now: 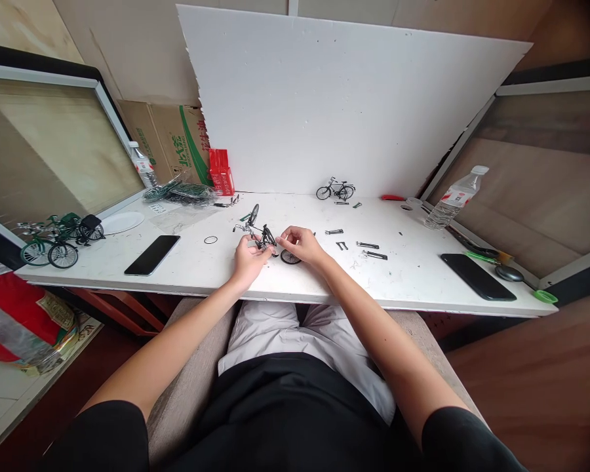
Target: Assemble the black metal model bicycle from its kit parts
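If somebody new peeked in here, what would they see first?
Probably the big, flat white board rising at the back of the white table. Next might come the partly built small black model bicycle in the left hand, near the table's front edge, with the right hand close beside it. Another small black model bicycle, with both wheels on, stands by the board's foot.

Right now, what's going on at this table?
Someone seated at the white table has a small black model bicycle in the left hand. The right hand is at the bicycle's edge; whether it grips anything is hard to tell. A dark wheel shows just below it; I can't tell if that's attached. Small black parts lie loose to the right, and another bicycle stands upright near the white board.
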Demonstrator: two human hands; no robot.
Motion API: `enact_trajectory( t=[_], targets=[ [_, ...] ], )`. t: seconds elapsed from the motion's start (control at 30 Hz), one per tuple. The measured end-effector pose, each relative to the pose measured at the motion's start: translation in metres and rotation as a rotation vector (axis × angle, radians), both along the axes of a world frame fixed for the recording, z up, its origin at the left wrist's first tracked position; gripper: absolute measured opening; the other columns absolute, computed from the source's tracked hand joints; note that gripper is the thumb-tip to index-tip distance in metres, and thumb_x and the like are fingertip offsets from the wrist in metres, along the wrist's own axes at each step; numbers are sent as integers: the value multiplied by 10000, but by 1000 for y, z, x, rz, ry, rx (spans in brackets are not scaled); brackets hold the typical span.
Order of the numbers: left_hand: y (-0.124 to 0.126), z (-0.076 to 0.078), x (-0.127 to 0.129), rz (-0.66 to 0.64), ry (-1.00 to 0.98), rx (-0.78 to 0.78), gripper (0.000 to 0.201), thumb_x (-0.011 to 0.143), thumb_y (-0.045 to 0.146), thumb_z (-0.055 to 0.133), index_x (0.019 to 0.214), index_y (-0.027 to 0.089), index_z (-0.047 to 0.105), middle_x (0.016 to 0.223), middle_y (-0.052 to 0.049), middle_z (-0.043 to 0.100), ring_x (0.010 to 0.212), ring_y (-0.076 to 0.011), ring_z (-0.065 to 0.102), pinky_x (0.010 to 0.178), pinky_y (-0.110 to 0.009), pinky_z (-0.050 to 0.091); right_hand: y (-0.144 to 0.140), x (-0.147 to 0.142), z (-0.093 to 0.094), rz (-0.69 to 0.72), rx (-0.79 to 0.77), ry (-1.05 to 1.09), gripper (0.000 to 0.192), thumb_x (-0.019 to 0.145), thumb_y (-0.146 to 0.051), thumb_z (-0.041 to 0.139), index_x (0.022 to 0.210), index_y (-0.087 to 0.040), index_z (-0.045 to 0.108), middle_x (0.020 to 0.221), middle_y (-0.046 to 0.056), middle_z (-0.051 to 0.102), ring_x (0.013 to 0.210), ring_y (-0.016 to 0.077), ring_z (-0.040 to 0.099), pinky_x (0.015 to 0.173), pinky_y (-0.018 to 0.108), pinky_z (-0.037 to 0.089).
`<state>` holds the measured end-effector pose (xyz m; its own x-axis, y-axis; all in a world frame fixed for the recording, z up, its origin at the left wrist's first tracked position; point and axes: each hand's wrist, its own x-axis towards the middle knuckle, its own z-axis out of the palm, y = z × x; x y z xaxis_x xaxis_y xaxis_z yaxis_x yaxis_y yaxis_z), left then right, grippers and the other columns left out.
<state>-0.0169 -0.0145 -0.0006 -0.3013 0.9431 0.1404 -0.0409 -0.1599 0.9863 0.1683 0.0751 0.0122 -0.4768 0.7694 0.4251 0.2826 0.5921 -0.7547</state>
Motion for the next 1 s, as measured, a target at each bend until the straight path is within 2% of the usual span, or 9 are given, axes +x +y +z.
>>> enact_trajectory(
  t=[0.07,0.17,0.33,0.43,0.5,0.6,0.7,0.87,1.0],
  targets=[
    [-1,0,0,-1,3,6,611,753,395,930,1158,234,503,939,-111,835,928,-281,846,647,-258,564,1,1,-1,10,-3,-1,413,933,-617,741,900,-206,715,759,21,691,676,163,557,637,297,415],
    [-1,-1,0,-19,4,13,586,769,383,920,1149,237,498,920,-111,835,918,-276,845,630,-245,553,3,0,-3,7,10,-24,406,952,-593,699,809,-216,652,742,19,666,674,158,524,634,300,393],
    [1,0,1,-43,3,-4,568,761,353,923,1130,238,508,919,-102,837,854,-257,838,598,-235,538,4,-2,-5,6,-10,-91,589,1013,-654,563,607,-241,456,552,-29,437,569,129,337,583,320,268],
    [1,0,2,-38,4,-9,593,745,360,935,1130,238,502,920,-102,835,844,-257,832,610,-249,549,3,-2,-3,3,-14,-106,633,1053,-676,495,606,-227,521,557,-9,497,562,136,371,589,327,287],
    [2,0,1,-35,1,2,612,740,377,940,1136,240,495,934,-104,833,873,-263,833,627,-256,556,2,-1,-2,-2,12,-67,531,1032,-624,559,696,-216,606,633,3,585,601,146,443,609,318,331],
    [3,-4,0,-22,-2,7,624,740,382,939,1150,240,490,953,-109,832,899,-268,836,621,-249,549,2,0,-1,26,17,-21,246,905,-444,698,846,-206,677,735,7,661,665,157,533,652,303,405],
    [5,-7,-1,-20,5,10,605,755,376,926,1155,237,493,948,-109,834,887,-262,836,608,-240,541,3,1,-2,45,-20,-14,159,818,-350,704,857,-198,678,757,11,676,675,155,558,675,301,435],
    [4,-6,-1,-16,9,12,581,769,354,914,1152,234,495,915,-102,832,894,-271,841,606,-240,547,4,1,-3,17,-49,-50,259,885,-454,673,855,-196,670,744,-1,654,657,143,516,644,293,389],
    [4,-4,0,-30,10,1,567,767,334,913,1138,232,498,939,-104,837,878,-264,842,594,-232,535,5,0,-4,-7,-14,-108,476,984,-578,574,669,-226,521,609,-32,501,595,125,386,604,301,309]
  ],
)
